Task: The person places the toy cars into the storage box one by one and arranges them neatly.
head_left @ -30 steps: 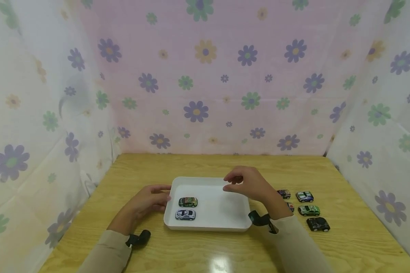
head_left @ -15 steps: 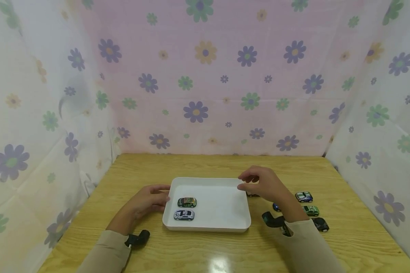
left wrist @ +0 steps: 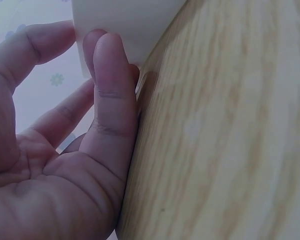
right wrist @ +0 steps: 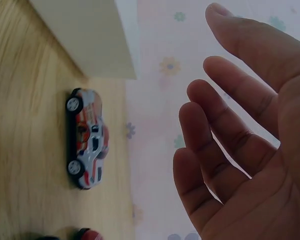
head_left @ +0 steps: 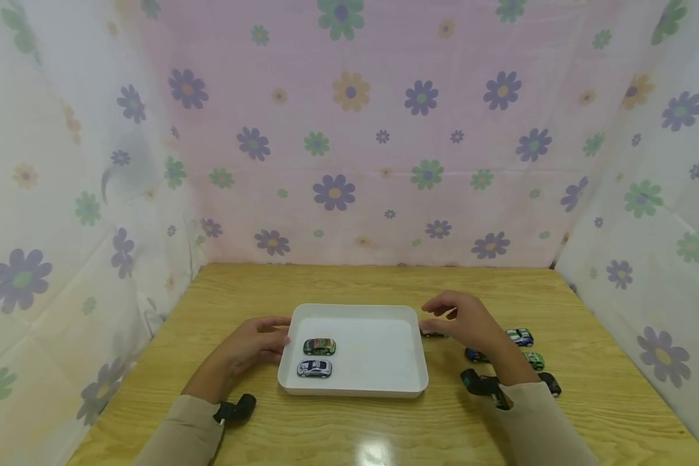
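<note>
The left hand (head_left: pixel 250 346) touches the left wall of the white tray (head_left: pixel 361 392), its fingertips against the rim; the left wrist view shows the left hand (left wrist: pixel 75 135) with fingers extended to the tray's side. Inside the tray, at the left, a green patterned toy car (head_left: pixel 319 346) stands behind a white one (head_left: pixel 314 368). The right hand (head_left: pixel 463 320) hovers just right of the tray, holding nothing. In the right wrist view the right hand (right wrist: pixel 245 130) has relaxed, spread fingers beside a red-and-white toy car (right wrist: pixel 90 137) on the table.
Right of the tray on the wooden table (head_left: pixel 349 427) stand several toy cars, among them a white-and-blue one (head_left: pixel 520 336), a green one (head_left: pixel 534 360) and a black one (head_left: pixel 551 384), partly hidden by the right arm. Flowered cloth (head_left: pixel 361 213) hangs behind and at both sides.
The right hand has moved right, from over the tray's right part to beside its right edge. The left hand keeps its place at the tray, and the two cars inside look unmoved.
</note>
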### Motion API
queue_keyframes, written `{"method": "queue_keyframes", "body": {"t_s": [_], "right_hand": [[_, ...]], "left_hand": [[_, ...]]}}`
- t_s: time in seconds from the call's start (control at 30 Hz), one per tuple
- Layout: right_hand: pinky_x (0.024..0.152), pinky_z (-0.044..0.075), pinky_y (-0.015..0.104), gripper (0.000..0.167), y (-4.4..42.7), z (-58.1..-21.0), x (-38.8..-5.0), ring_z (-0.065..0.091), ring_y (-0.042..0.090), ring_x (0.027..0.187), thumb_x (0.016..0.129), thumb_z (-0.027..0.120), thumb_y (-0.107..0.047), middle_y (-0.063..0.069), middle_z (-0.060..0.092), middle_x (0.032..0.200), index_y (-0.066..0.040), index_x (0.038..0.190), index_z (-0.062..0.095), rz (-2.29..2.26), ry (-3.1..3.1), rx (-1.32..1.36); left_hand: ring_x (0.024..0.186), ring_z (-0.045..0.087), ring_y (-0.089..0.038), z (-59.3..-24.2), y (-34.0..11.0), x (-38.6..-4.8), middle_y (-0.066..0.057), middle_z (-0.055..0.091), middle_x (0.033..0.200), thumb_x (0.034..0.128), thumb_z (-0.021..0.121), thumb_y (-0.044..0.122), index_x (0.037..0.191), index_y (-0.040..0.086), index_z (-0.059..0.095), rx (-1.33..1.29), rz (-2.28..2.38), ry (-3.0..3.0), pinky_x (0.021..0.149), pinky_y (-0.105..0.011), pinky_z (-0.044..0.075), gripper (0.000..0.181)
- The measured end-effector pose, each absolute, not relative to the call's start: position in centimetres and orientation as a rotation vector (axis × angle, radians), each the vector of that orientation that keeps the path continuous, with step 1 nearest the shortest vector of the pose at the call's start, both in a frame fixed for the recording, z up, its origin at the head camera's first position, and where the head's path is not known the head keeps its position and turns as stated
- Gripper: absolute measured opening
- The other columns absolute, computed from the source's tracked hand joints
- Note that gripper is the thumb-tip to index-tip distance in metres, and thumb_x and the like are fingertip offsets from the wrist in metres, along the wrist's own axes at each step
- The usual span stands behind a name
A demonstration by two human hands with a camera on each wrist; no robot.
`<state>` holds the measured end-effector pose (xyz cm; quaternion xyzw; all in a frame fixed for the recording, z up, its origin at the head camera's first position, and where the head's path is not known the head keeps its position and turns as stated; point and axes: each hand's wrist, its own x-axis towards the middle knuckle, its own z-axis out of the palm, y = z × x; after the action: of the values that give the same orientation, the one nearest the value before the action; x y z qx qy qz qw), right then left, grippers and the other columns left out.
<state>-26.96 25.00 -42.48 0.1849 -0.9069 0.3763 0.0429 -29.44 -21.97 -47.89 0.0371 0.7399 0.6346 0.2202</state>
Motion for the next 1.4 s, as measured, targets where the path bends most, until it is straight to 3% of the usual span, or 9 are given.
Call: {"method": "queue_keyframes", "body": {"t_s": [0.1, 0.43, 0.57, 0.63, 0.8, 1.17, 1.4], "right_hand": [[0.088, 0.056, 0.039, 0.031, 25.6, -43.0, -26.9, 0.065, 0.019, 0.106, 0.087, 0.083, -0.042, -0.003, 0.072, 0.117, -0.027, 0.113, 0.076, 1.177, -2.783, 0.498], [0.087, 0.057, 0.044, 0.041, 27.5, -44.2, -27.1, 0.063, 0.030, 0.116, 0.090, 0.081, -0.039, 0.003, 0.066, 0.135, -0.019, 0.126, 0.074, 1.201, -2.882, 0.419], [0.076, 0.057, 0.038, 0.043, 27.9, -44.2, -27.3, 0.063, 0.026, 0.104, 0.090, 0.082, -0.031, 0.009, 0.061, 0.140, -0.016, 0.129, 0.072, 1.216, -2.945, 0.388], [0.069, 0.055, 0.036, 0.045, 27.9, -44.3, -27.5, 0.062, 0.023, 0.090, 0.089, 0.083, -0.027, 0.012, 0.062, 0.139, -0.013, 0.130, 0.071, 1.222, -2.967, 0.410], [0.059, 0.050, 0.034, 0.052, 27.7, -44.9, -27.8, 0.056, 0.019, 0.072, 0.086, 0.086, -0.028, 0.012, 0.066, 0.133, -0.013, 0.133, 0.070, 1.186, -3.000, 0.435], [0.053, 0.044, 0.033, 0.053, 27.7, -45.4, -27.4, 0.052, 0.019, 0.065, 0.086, 0.086, -0.024, 0.004, 0.072, 0.113, -0.013, 0.135, 0.069, 1.134, -3.072, 0.321], [0.061, 0.048, 0.032, 0.048, 27.8, -45.3, -27.6, 0.056, 0.017, 0.075, 0.088, 0.084, -0.023, 0.009, 0.069, 0.128, -0.012, 0.133, 0.070, 1.045, -3.083, 0.308]], "left_hand": [[0.092, 0.073, -0.024, -47.9, -21.9, -29.4, -0.015, 0.072, 0.119, 0.0943, 0.075, 0.017, 0.152, 0.003, 0.048, 0.103, 1.755, 2.048, 0.078, -0.037, 0.063, 0.065], [0.092, 0.073, -0.024, -47.6, -21.9, -29.3, -0.016, 0.073, 0.117, 0.0946, 0.074, 0.016, 0.152, 0.003, 0.048, 0.107, 1.753, 2.046, 0.078, -0.036, 0.063, 0.064], [0.093, 0.073, -0.024, -47.6, -21.9, -29.3, -0.015, 0.073, 0.118, 0.0947, 0.074, 0.015, 0.152, 0.003, 0.048, 0.107, 1.747, 2.048, 0.079, -0.036, 0.063, 0.065], [0.093, 0.073, -0.024, -47.6, -22.1, -29.3, -0.015, 0.073, 0.118, 0.0950, 0.074, 0.014, 0.153, 0.002, 0.047, 0.109, 1.750, 2.048, 0.079, -0.036, 0.062, 0.065], [0.093, 0.073, -0.024, -47.7, -22.3, -29.2, -0.018, 0.072, 0.120, 0.0951, 0.073, 0.012, 0.152, 0.000, 0.047, 0.131, 1.772, 2.043, 0.078, -0.036, 0.062, 0.063], [0.093, 0.072, -0.023, -48.1, -21.9, -29.1, -0.016, 0.074, 0.118, 0.0947, 0.072, 0.010, 0.151, 0.000, 0.049, 0.105, 1.785, 2.020, 0.080, -0.036, 0.062, 0.062], [0.093, 0.072, -0.023, -48.0, -21.8, -29.3, -0.016, 0.073, 0.121, 0.0945, 0.073, 0.012, 0.151, 0.001, 0.049, 0.105, 1.782, 2.030, 0.080, -0.036, 0.062, 0.063]]}}
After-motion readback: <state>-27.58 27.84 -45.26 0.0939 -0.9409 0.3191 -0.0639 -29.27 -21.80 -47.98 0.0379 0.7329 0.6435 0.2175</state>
